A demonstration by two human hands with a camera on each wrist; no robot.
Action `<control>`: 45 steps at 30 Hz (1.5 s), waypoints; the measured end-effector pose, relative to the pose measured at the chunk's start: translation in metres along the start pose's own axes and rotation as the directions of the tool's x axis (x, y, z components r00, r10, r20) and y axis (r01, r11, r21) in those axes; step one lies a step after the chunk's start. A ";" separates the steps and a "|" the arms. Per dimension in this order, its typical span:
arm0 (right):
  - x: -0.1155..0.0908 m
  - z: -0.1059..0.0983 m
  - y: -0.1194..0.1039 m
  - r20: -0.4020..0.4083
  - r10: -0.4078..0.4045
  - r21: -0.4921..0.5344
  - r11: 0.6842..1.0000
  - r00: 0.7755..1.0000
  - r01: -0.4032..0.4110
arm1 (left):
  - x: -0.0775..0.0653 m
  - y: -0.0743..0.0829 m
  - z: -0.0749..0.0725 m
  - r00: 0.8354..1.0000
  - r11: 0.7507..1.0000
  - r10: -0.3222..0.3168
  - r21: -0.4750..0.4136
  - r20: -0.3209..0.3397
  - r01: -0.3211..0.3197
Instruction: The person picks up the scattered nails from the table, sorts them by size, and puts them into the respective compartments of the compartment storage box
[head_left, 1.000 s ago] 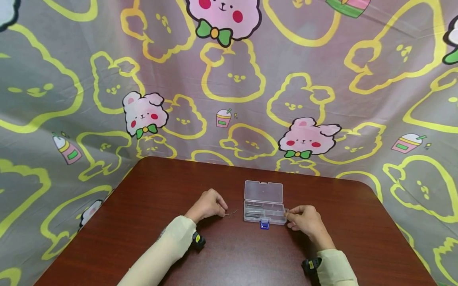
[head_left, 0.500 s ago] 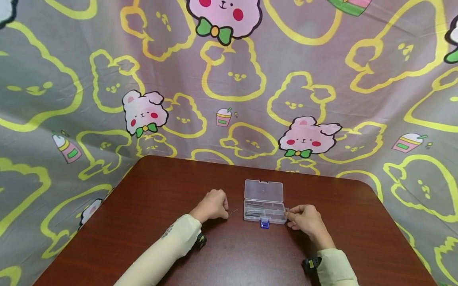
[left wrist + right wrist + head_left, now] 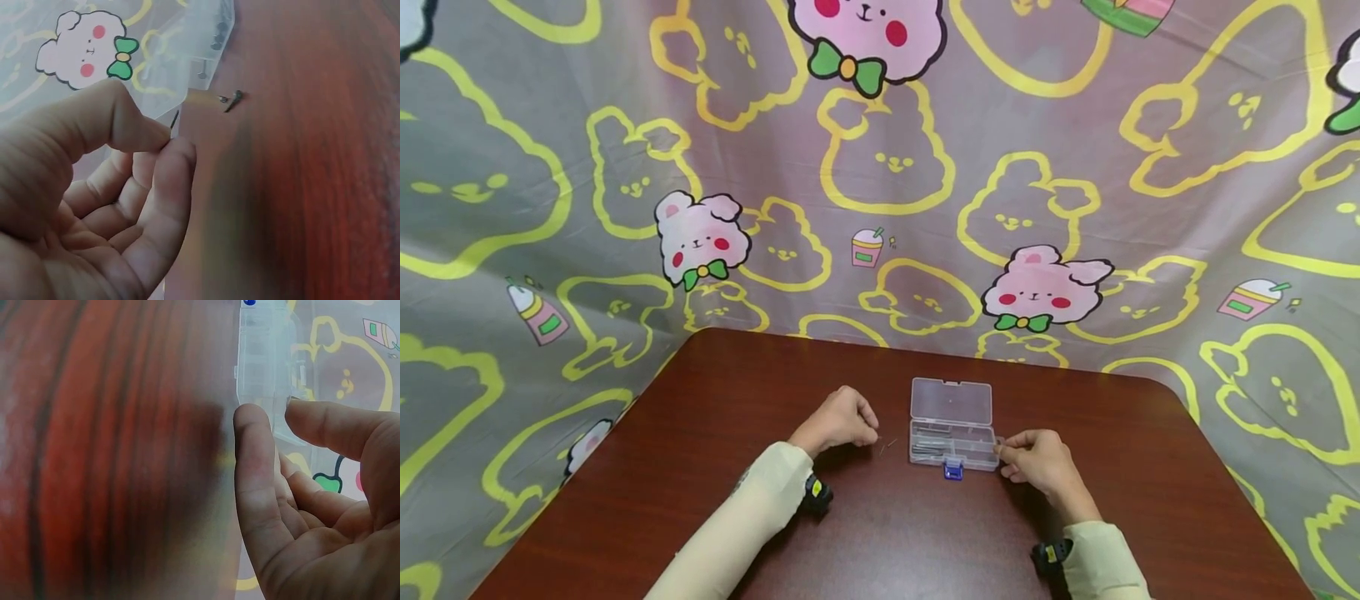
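Observation:
My left hand (image 3: pixel 844 418) hovers left of a clear plastic box, thumb and index finger pinched together. In the left wrist view, the thin dark shaft of a nail (image 3: pixel 175 119) sticks out between those fingertips; the rest of it is hidden. Just past them, loose small nails (image 3: pixel 234 100) lie on the table beside the box. The plastic box (image 3: pixel 976 446) stands with its lid (image 3: pixel 951 402) raised at the back. My right hand (image 3: pixel 1037 460) holds the box's right end between thumb and index finger.
Inside the box, long nails (image 3: pixel 931 448) fill compartments on the left. A blue clasp (image 3: pixel 953 471) hangs at its front. The brown wooden table (image 3: pixel 880 542) reaches back to a patterned cloth (image 3: pixel 910 183).
My left hand dipped to the loose nails, turning knuckles up, then rose and drew back slightly with a nail at its fingertips. My right hand stays at the box.

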State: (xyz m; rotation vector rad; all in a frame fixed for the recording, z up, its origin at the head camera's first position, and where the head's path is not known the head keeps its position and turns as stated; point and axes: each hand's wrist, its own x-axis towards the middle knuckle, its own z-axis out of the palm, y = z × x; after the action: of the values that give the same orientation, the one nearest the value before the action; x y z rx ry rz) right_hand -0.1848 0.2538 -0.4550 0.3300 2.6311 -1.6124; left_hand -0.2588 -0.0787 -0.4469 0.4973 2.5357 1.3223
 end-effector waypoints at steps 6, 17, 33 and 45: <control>0.001 -0.001 0.000 0.000 -0.002 0.001 1.000 1.000 0.002 | 0.001 0.000 -0.003 1.000 0.994 -0.025 -0.108 -0.011 0.024; 0.000 -0.001 0.000 0.007 -0.003 0.013 1.000 1.000 0.003 | 0.002 0.000 -0.001 0.998 0.953 -0.069 -0.297 0.004 0.067; -0.001 0.000 0.001 0.003 -0.007 0.012 1.000 1.000 0.007 | 0.006 0.007 0.009 0.999 0.852 -0.025 -0.521 0.045 0.045; -0.001 0.000 -0.001 0.006 -0.006 0.021 1.000 1.000 0.006 | 0.011 0.021 0.014 0.997 0.849 -0.011 -0.526 0.077 0.050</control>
State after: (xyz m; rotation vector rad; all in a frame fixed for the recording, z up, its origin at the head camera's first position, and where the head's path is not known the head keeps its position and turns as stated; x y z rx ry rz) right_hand -0.1840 0.2536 -0.4537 0.3179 2.6146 -1.6405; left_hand -0.2593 -0.0525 -0.4381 0.3724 1.9796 1.8585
